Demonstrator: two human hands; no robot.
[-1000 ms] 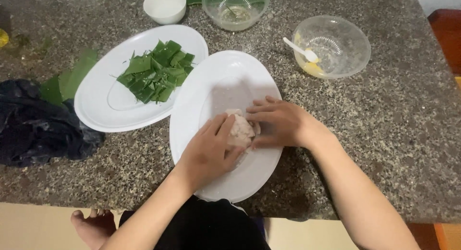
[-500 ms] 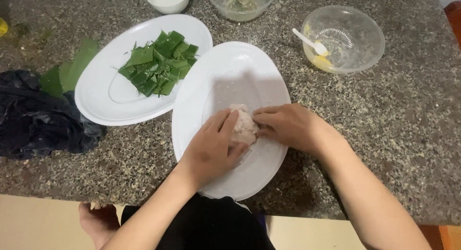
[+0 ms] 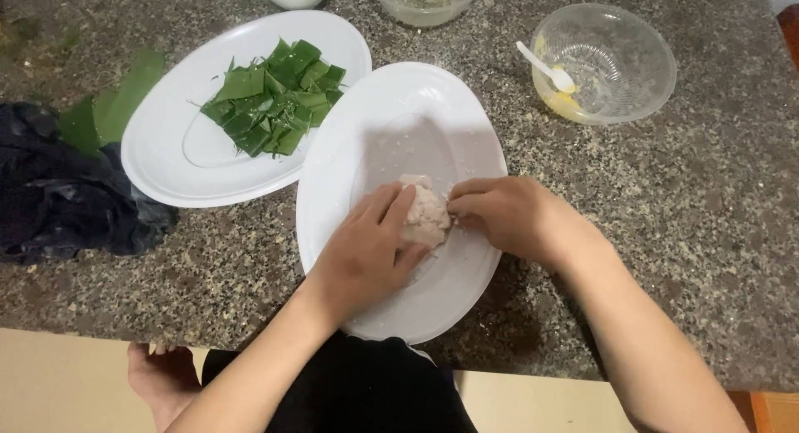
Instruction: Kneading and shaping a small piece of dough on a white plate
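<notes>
Hands press a pale, lumpy dough ball point(image 3: 424, 212) on the near oval white plate point(image 3: 383, 125): left hand point(image 3: 366, 254) cupped against it, right hand point(image 3: 508, 217) pinching its edge, much as half a second ago. Cut green leaf pieces point(image 3: 270, 100) fill a second plate point(image 3: 166, 163); speckled granite counter point(image 3: 707, 200) holds a clear plastic bowl point(image 3: 612, 63).

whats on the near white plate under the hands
A pale pinkish lump sits on the near white plate, pressed between the left hand and right hand. Anything beneath the palms is hidden.
</notes>
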